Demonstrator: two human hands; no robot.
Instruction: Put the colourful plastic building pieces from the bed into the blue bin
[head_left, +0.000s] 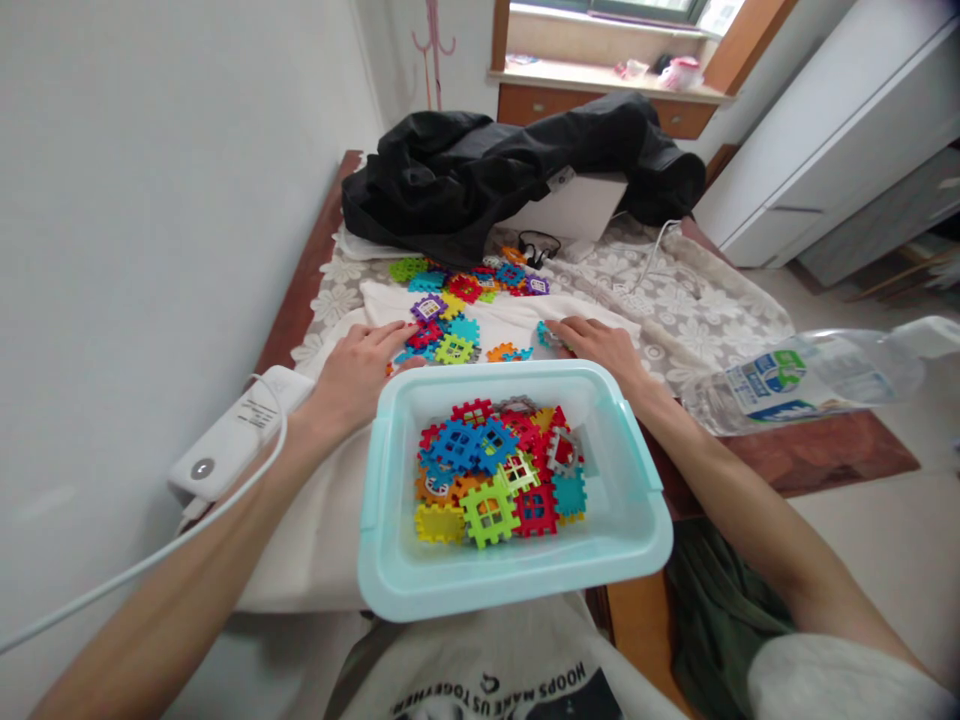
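Observation:
A pale teal plastic tub (382, 540) stands in front of me, partly filled with colourful interlocking building pieces (491, 515). Beyond its far rim, my left hand (366, 368) rests at the left side of a small pile of such pieces (454, 348), thumb apart and fingertips touching a red one. My right hand (596, 345) lies on the cloth to the right, fingers stretched over a teal piece (546, 335); its thumb is hidden. Between the hands lies an orange piece (501, 352). Further back is another heap of pieces (466, 288).
A black garment (480, 180) and a silver laptop lid (574, 207) lie at the back. A white power strip (236, 430) with a cable sits by the left wall. On the right, a large clear bottle (810, 375) lies near the table edge. Black earphones (540, 248) are behind the pieces.

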